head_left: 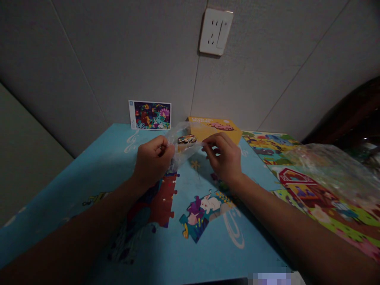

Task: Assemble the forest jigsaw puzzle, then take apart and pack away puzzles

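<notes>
Between my two hands a clear plastic bag (182,148) is stretched above the blue table (101,162). My left hand (154,160) is closed in a fist on the bag's left side. At the other side my right hand (224,156) pinches the bag's edge between thumb and fingers. Below my left forearm lies a joined strip of red jigsaw puzzle pieces (166,202), partly covered by the arm. Nearer my right arm rests a second joined cluster of puzzle pieces (197,217) with a white rabbit on it.
A picture card (152,115) leans on the wall at the back. Beside it sits a yellow box (219,132), partly behind the bag and right hand. Colourful farm-scene boards (299,180) lie at right under another clear plastic bag (329,162). A socket (216,31) is on the wall.
</notes>
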`<state>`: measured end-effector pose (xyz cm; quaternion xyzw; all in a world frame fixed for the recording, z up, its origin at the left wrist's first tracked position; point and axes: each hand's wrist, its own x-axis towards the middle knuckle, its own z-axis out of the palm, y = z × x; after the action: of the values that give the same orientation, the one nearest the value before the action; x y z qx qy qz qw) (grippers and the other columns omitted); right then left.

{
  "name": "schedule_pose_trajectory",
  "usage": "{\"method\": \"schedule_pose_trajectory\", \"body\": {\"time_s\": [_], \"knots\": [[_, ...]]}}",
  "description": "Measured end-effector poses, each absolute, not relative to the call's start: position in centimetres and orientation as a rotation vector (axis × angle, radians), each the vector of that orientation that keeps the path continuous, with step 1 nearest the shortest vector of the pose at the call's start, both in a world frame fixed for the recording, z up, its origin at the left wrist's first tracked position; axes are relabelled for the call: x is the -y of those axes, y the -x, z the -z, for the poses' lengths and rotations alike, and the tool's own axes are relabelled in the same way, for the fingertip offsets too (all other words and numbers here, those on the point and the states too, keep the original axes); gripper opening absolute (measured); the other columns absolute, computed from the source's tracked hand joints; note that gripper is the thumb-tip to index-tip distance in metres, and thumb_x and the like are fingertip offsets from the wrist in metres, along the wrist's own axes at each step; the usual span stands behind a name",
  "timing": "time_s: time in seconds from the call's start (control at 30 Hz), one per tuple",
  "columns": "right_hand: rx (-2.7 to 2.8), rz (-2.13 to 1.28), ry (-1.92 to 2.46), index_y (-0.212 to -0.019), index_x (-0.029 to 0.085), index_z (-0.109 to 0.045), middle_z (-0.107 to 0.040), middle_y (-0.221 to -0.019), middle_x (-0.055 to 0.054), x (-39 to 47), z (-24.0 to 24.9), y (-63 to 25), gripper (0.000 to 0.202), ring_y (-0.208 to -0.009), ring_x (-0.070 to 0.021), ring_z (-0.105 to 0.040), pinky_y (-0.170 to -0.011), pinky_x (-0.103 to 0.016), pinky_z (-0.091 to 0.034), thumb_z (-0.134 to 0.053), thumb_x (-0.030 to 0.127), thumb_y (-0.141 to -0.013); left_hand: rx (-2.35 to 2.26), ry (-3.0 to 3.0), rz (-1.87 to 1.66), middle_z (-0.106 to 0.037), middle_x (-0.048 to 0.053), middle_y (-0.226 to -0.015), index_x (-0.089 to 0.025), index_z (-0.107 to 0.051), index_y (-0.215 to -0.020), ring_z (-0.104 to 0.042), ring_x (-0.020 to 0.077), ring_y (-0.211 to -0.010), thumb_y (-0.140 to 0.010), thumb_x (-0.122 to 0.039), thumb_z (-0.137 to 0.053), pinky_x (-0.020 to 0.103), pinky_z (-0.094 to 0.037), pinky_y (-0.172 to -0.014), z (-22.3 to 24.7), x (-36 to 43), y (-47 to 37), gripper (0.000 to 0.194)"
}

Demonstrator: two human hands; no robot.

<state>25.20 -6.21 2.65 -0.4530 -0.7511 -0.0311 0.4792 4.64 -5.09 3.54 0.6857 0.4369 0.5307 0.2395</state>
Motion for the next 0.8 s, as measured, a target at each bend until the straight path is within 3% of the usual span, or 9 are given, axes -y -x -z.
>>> {"method": "schedule_pose_trajectory", "body": {"time_s": [0.13, 0.17, 0.23, 0.3, 0.33, 0.4, 0.5, 0.7, 0.8], "knots": [[1.857, -0.106, 1.063, -0.13, 0.019, -0.046, -0.046, -0.138, -0.016, 6.4, -2.5, -25.1, 0.047, -0.097, -0.019, -0.062, -0.065, -0.029, -0.053, -0.051, 0.013, -0.084, -1.253, -1.931, -1.465, -0.034, -0.008, -0.042, -0.02, -0.041, -0.057, -0.03, 0.0063, -0.039, -0.079, -0.021, -0.054, 0.02, -0.023, -0.04, -3.5, 5.1, -4.7, 0.025], [1.855, -0.094, 1.079, -0.13, 0.018, -0.046, -0.048, -0.136, -0.017, 6.5, -2.7, -25.3, 0.048, -0.093, -0.0184, -0.063, -0.062, -0.028, -0.052, -0.053, 0.014, -0.082, -1.28, -1.937, -1.473, -0.034, -0.008, -0.042, -0.02, -0.041, -0.057, -0.03, 0.0063, -0.039, -0.079, -0.021, -0.054, 0.021, -0.023, -0.04, -3.5, 5.0, -4.7, 0.025], [1.922, -0.079, 1.121, -0.112, 0.016, -0.057, -0.064, -0.106, -0.011, 6.7, -3.6, -25.8, 0.03, -0.074, -0.0145, -0.061, -0.058, -0.027, -0.047, -0.055, 0.018, -0.082, -1.321, -1.944, -1.481, -0.034, -0.008, -0.042, -0.019, -0.041, -0.057, -0.03, 0.0062, -0.039, -0.078, -0.02, -0.054, 0.021, -0.024, -0.041, -3.5, 5.0, -4.7, 0.025], [2.165, -0.245, 1.122, -0.091, 0.016, -0.063, -0.062, -0.071, 0.0, 7.1, -4.9, -26.3, 0.012, -0.056, -0.0103, -0.052, -0.055, -0.025, -0.041, -0.06, 0.024, -0.083, -1.32, -1.946, -1.478, -0.034, -0.008, -0.043, -0.019, -0.042, -0.056, -0.031, 0.0063, -0.04, -0.078, -0.02, -0.054, 0.021, -0.025, -0.041, -3.5, 5.0, -4.7, 0.025], [2.339, -0.404, 1.096, -0.089, 0.016, -0.064, -0.06, -0.066, 0.002, 7.4, -5.4, -26.3, 0.015, -0.054, -0.0095, -0.05, -0.055, -0.024, -0.039, -0.064, 0.029, -0.082, -1.304, -1.945, -1.471, -0.035, -0.008, -0.044, -0.019, -0.042, -0.057, -0.032, 0.0064, -0.041, -0.078, -0.021, -0.054, 0.021, -0.025, -0.042, -3.5, 5.0, -4.7, 0.025], [2.65, -0.679, 1.016, -0.095, 0.017, -0.065, -0.064, -0.074, 0.001, 8.0, -6.0, -26.0, 0.035, -0.061, -0.0111, -0.054, -0.058, -0.024, -0.038, -0.077, 0.041, -0.072, -1.271, -1.941, -1.459, -0.035, -0.008, -0.045, -0.019, -0.041, -0.057, -0.033, 0.0068, -0.042, -0.078, -0.021, -0.054, 0.021, -0.025, -0.042, -3.5, 5.1, -4.7, 0.025], [2.855, -0.725, 0.951, -0.102, 0.019, -0.064, -0.065, -0.095, -0.004, 8.8, -5.8, -24.7, 0.058, -0.079, -0.0169, -0.058, -0.066, -0.026, -0.04, -0.085, 0.05, -0.058, -1.265, -1.948, -1.457, -0.033, -0.008, -0.045, -0.02, -0.039, -0.057, -0.032, 0.007, -0.042, -0.079, -0.022, -0.053, 0.021, -0.025, -0.042, -3.5, 5.1, -4.7, 0.026], [2.866, -0.634, 1.007, -0.091, 0.02, -0.065, -0.062, -0.097, -0.003, 9.4, -4.8, -23.4, 0.031, -0.081, -0.016, -0.057, -0.067, -0.026, -0.038, -0.072, 0.047, -0.078, -1.272, -1.972, -1.452, -0.034, -0.008, -0.044, -0.02, -0.039, -0.056, -0.031, 0.007, -0.042, -0.078, -0.022, -0.053, 0.021, -0.024, -0.042, -3.5, 4.9, -4.7, 0.026], [2.847, -0.593, 0.955, -0.102, 0.019, -0.063, -0.06, -0.104, -0.006, 9.5, -4.8, -23.6, 0.042, -0.084, -0.0183, -0.057, -0.071, -0.028, -0.041, -0.072, 0.051, -0.076, -1.269, -1.984, -1.464, -0.033, -0.008, -0.043, -0.02, -0.039, -0.056, -0.031, 0.007, -0.042, -0.078, -0.022, -0.053, 0.021, -0.024, -0.042, -3.5, 4.8, -4.7, 0.027]]}}
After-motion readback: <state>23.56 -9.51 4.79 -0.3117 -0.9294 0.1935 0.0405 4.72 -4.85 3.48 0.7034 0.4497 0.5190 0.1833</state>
